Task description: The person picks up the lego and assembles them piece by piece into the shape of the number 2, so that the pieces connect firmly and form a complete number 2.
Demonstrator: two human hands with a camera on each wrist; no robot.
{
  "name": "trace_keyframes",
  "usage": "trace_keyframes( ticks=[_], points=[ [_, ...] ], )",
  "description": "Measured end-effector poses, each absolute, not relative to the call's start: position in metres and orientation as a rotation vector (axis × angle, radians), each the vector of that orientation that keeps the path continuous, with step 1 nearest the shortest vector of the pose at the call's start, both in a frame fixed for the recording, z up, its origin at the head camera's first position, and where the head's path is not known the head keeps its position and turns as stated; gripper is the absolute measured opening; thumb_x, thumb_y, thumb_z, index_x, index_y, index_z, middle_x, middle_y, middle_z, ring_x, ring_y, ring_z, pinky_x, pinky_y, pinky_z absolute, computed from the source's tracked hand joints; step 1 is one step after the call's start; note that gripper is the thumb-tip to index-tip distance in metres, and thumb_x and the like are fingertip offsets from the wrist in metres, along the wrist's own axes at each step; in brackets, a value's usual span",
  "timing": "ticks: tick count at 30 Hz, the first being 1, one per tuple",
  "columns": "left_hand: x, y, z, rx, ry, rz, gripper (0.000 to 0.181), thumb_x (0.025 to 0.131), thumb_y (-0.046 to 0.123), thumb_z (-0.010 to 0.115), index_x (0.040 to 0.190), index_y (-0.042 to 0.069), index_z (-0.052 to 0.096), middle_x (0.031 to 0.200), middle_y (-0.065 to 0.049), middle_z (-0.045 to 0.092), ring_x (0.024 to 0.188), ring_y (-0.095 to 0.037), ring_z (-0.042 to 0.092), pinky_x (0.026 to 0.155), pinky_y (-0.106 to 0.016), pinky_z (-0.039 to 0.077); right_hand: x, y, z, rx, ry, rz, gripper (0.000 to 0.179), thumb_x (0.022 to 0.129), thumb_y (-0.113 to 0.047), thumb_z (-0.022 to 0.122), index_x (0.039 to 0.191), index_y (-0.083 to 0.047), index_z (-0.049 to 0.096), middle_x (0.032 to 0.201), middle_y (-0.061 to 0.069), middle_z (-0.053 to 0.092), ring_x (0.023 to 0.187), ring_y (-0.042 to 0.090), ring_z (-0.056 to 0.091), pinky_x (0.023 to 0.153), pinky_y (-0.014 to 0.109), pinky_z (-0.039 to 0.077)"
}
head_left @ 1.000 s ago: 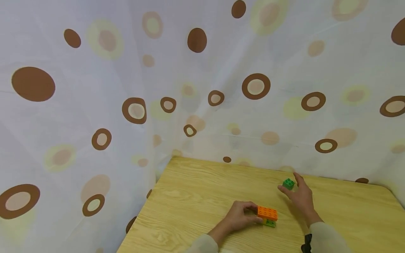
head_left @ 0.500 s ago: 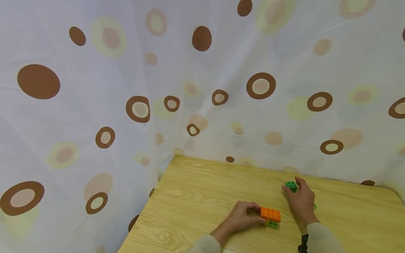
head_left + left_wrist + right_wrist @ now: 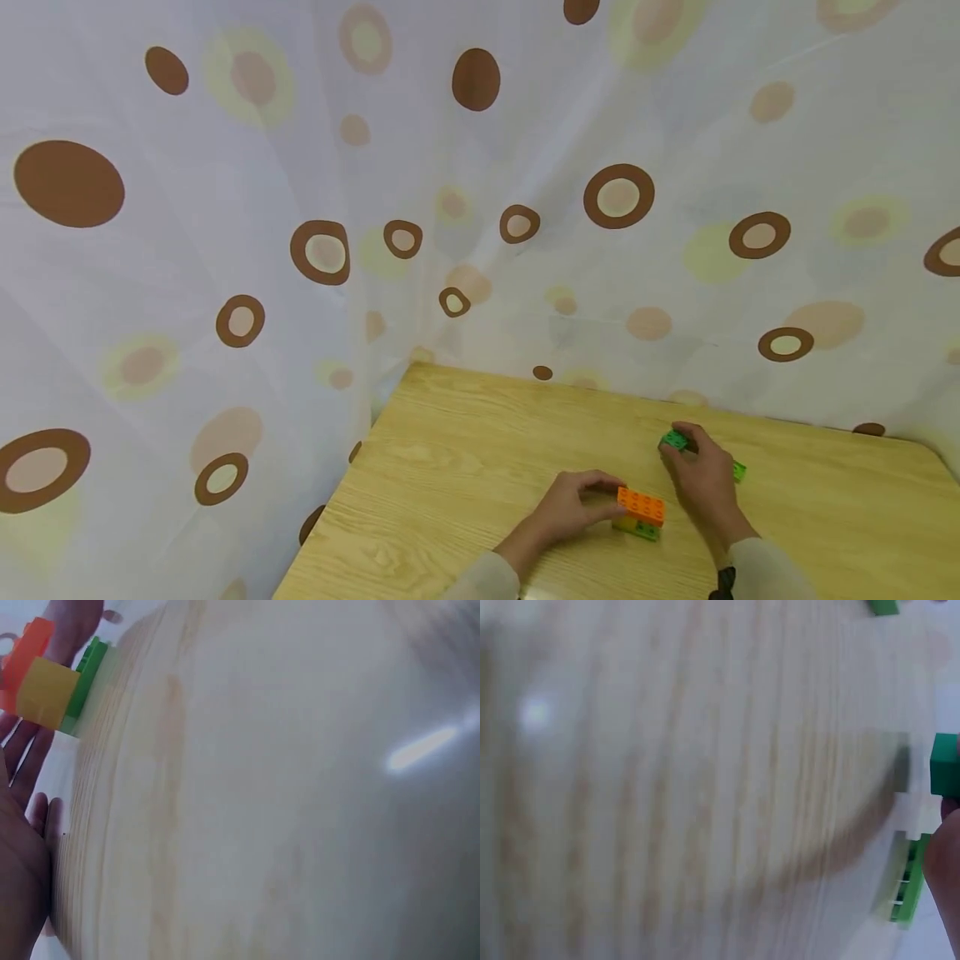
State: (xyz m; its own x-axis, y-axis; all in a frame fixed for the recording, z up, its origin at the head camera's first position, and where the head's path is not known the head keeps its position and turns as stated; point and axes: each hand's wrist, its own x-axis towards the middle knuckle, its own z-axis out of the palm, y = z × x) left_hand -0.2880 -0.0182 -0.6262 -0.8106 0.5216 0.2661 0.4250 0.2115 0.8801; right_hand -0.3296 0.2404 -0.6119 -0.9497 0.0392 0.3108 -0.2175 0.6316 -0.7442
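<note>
My left hand (image 3: 572, 507) holds the left end of an orange studded toy brick (image 3: 641, 506) between thumb and fingers. Under that brick sit a yellow block (image 3: 46, 693) and, lowest, a flat green plate (image 3: 84, 682) on the table, the three forming one stack. Farther back and to the right, my right hand (image 3: 705, 477) pinches a small dark green brick (image 3: 674, 440) between thumb and index finger. In the right wrist view this brick (image 3: 945, 765) is at the right edge, a shadow on the wood beside it.
A light green flat plate (image 3: 911, 881) lies on the table behind my right hand, mostly covered by it in the head view. The wooden tabletop (image 3: 480, 442) ends at a white spotted curtain (image 3: 525, 275) at the back and left.
My right thumb and index finger have closed on the green brick and carried it slightly left. The light green plate now shows beside that hand. My left thumb has shifted up to the orange brick.
</note>
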Motion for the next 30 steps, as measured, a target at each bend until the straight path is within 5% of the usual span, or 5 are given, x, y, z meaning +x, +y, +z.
trace_keyframes(
  ticks=[6,10,14,22,30],
  points=[
    [-0.290,-0.024,-0.618,0.948,2.333,1.728,0.033,0.100,0.036,0.060,0.128,0.021,0.067,0.119,0.017,0.067,0.110,0.000,0.061,0.099,-0.025,0.046,-0.313,0.228,-0.591,0.405,-2.467,1.310,0.040,0.095,-0.018,0.069,0.133,-0.011,0.058,0.124,0.012,0.064,0.114,0.031,0.063,0.089,0.027,0.054],
    [-0.289,-0.024,-0.620,0.931,2.313,1.752,0.030,0.099,0.035,0.061,0.126,0.022,0.068,0.118,0.015,0.068,0.108,-0.001,0.062,0.097,-0.025,0.047,-0.292,0.225,-0.577,0.533,-2.413,1.463,0.039,0.094,-0.015,0.070,0.131,-0.011,0.059,0.124,0.014,0.064,0.115,0.015,0.062,0.089,0.013,0.048],
    [-0.287,-0.023,-0.620,0.937,2.293,1.775,0.030,0.096,0.033,0.066,0.124,0.022,0.069,0.114,0.014,0.069,0.105,-0.001,0.063,0.096,-0.025,0.048,-0.271,0.228,-0.566,0.629,-2.387,1.593,0.040,0.093,-0.010,0.070,0.131,-0.008,0.059,0.127,0.014,0.063,0.113,0.008,0.062,0.091,0.016,0.049],
    [-0.285,-0.022,-0.618,0.917,2.303,1.805,0.027,0.093,0.032,0.070,0.119,0.023,0.070,0.110,0.014,0.070,0.103,-0.002,0.064,0.098,-0.027,0.047,-0.248,0.229,-0.557,0.867,-2.398,1.644,0.043,0.091,-0.003,0.070,0.132,-0.006,0.059,0.121,0.012,0.065,0.107,0.022,0.066,0.090,0.027,0.054],
    [-0.282,-0.016,-0.627,0.887,2.251,1.796,0.025,0.094,0.035,0.068,0.118,0.026,0.070,0.109,0.016,0.070,0.103,-0.002,0.064,0.097,-0.027,0.047,-0.237,0.230,-0.558,0.827,-2.468,1.631,0.039,0.093,-0.011,0.070,0.131,-0.014,0.061,0.126,0.005,0.065,0.115,0.013,0.062,0.090,0.024,0.052]
  ],
)
